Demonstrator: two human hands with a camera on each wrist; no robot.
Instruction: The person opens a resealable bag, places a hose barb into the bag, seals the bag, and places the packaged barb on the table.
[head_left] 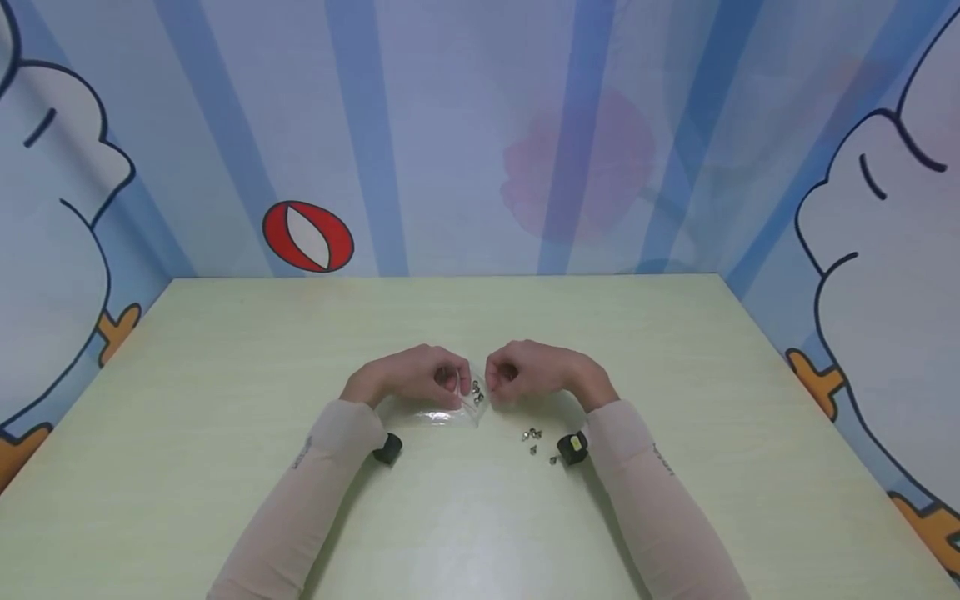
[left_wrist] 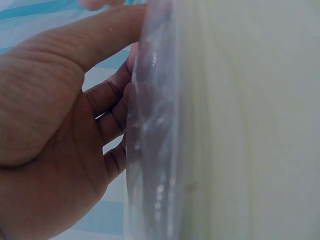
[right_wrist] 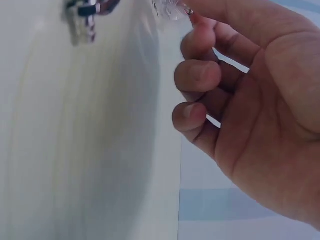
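Observation:
A clear plastic bag (head_left: 442, 416) lies low over the table, with several small metal screws (head_left: 477, 392) showing inside its right end. My left hand (head_left: 420, 372) grips the bag from its left side, thumb against the plastic (left_wrist: 155, 110) in the left wrist view. Close at the bag's right end is my right hand (head_left: 536, 371), its thumb and index finger pinched together. A tiny metal glint (right_wrist: 190, 11) shows at those fingertips in the right wrist view, most of the piece being hidden. Its other fingers (right_wrist: 197, 76) curl loosely.
Several loose screws (head_left: 532, 434) lie on the pale table (head_left: 465, 517) in front of the right hand, close to the black wrist camera (head_left: 573, 447). Another black camera (head_left: 388, 450) sits at the left wrist. A striped backdrop (head_left: 465, 167) rises behind the table's far edge.

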